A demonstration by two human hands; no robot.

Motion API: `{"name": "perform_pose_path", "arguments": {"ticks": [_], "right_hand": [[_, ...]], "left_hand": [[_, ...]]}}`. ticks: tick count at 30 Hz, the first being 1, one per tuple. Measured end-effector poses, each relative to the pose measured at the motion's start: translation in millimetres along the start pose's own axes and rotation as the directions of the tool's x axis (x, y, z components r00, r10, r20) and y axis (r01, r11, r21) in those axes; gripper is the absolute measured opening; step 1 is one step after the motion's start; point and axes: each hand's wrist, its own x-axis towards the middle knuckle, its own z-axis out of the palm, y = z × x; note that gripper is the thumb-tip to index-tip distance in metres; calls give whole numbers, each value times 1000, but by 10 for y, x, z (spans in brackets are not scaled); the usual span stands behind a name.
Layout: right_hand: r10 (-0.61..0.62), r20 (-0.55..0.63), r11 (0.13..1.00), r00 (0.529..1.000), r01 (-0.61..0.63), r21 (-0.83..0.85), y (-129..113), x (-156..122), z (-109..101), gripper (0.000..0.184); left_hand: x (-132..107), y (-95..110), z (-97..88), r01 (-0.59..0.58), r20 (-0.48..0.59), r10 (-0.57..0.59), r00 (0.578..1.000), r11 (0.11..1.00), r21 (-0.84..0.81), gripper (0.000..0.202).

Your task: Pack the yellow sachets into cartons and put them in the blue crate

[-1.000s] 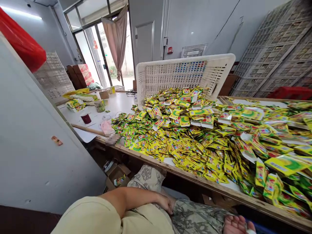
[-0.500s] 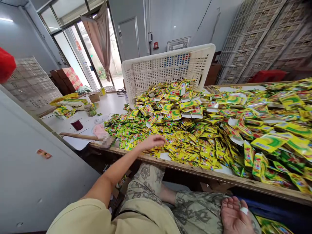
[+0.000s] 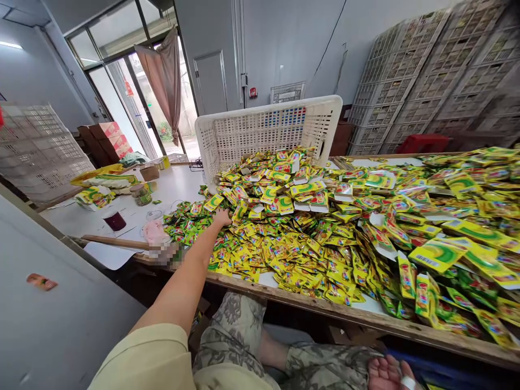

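Grey-walled workroom with a long wood-edged table point(image 3: 309, 306): a dark red cup point(image 3: 115, 221) and a wooden stick point(image 3: 109, 242) sit at its left. Just right of them the left hand point(image 3: 222, 216), on a straight outstretched arm, presses bent fingers onto the left part of a heap of glossy yellow-green sachets point(image 3: 284, 244); whether it grips one cannot be told. Behind the heap a white slotted plastic basket point(image 3: 264, 130) lies tipped, and at bottom right the right hand point(image 3: 388, 374) rests palm up on the lap, fingers loose, holding nothing.
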Motion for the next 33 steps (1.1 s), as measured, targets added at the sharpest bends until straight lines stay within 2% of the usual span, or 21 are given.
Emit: {"name": "perform_pose_path", "arguments": {"ticks": [5, 10, 13, 17, 20, 24, 26, 28, 31, 33], "right_hand": [[-16, 19, 998, 1000, 15, 59, -32, -54, 39, 27], [-12, 13, 998, 1000, 11, 66, -48, -38, 32, 28], [-33, 67, 998, 997, 29, 54, -43, -21, 21, 28], [3, 48, 993, 999, -8, 114, -44, -43, 33, 33], [-1, 54, 995, 999, -5, 104, -55, -73, 57, 32], [-37, 76, 996, 996, 31, 79, -67, -98, 82, 32], [-66, 87, 996, 994, 59, 74, -92, -119, 102, 34], [-96, 83, 993, 992, 89, 79, -160, -166, 163, 35], [-152, 109, 986, 982, 143, 84, -345, -303, 403, 28], [-230, 269, 973, 935, 229, 38, -461, -432, 688, 20]], "left_hand": [[-57, -47, 144, -23, 32, 21, 999, 998, 64, 50], [-259, -42, 40, -77, 2, 77, 997, 995, 59, 33], [-432, 61, -2, -175, 2, 175, 984, 984, 31, 34], [-769, 279, 138, -342, 45, 342, 939, 940, -13, 37], [-1019, 404, 269, -421, 79, 424, 902, 905, -58, 51], [-1246, 432, 338, -488, 131, 509, 851, 858, -158, 102], [-1341, 388, 338, -522, 105, 546, 832, 832, -188, 111], [-1444, 314, 330, -536, 42, 551, 834, 825, -180, 101], [-1609, 176, 333, -483, -77, 477, 875, 871, -95, 74], [-1701, 91, 363, -414, -138, 408, 903, 910, -22, 71]]}}
